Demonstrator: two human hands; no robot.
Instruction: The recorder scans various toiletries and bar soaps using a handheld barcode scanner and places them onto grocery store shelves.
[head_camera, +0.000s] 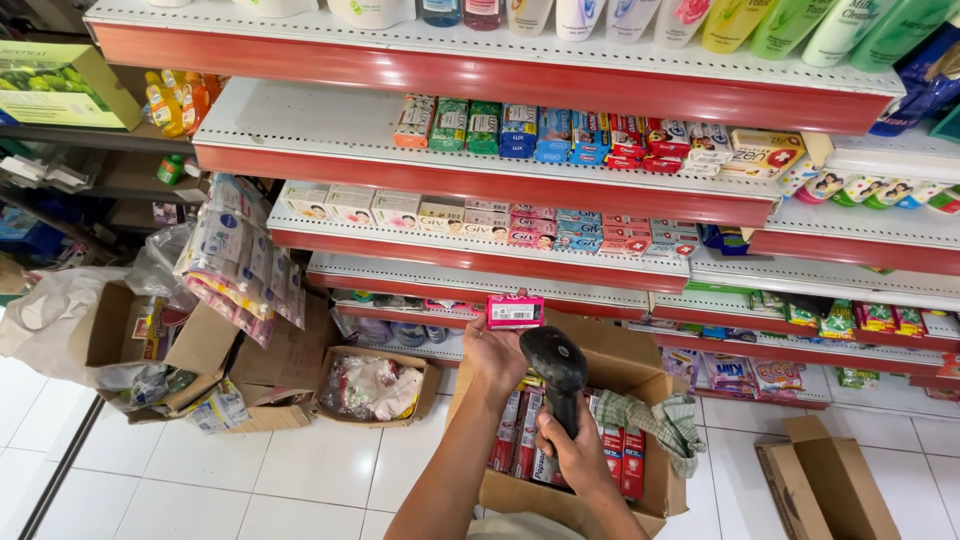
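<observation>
Hands of a person reach forward and down before a wall of white shelves with red front edges (480, 72) in a shop. The left hand (495, 350) pinches a small pink rectangular box (515, 311) between fingers and thumb, holding it up in front of the lower shelves with a white label facing the camera. The right hand (575, 450) is closed around the grip of a black handheld barcode scanner (555, 370), whose rounded head sits just below and to the right of the pink box, close to it but not touching. The two hands are apart, the right one lower and nearer the camera. Beneath them stands an open brown cardboard carton (640, 365) holding red and white toothpaste boxes (615, 460) on end, with a green checked cloth (655, 420) draped over its right side. Rows of small soap boxes (600, 140) fill the shelves above. Further open cartons of packets rest on the white tiled floor (300, 470) to the left.
</observation>
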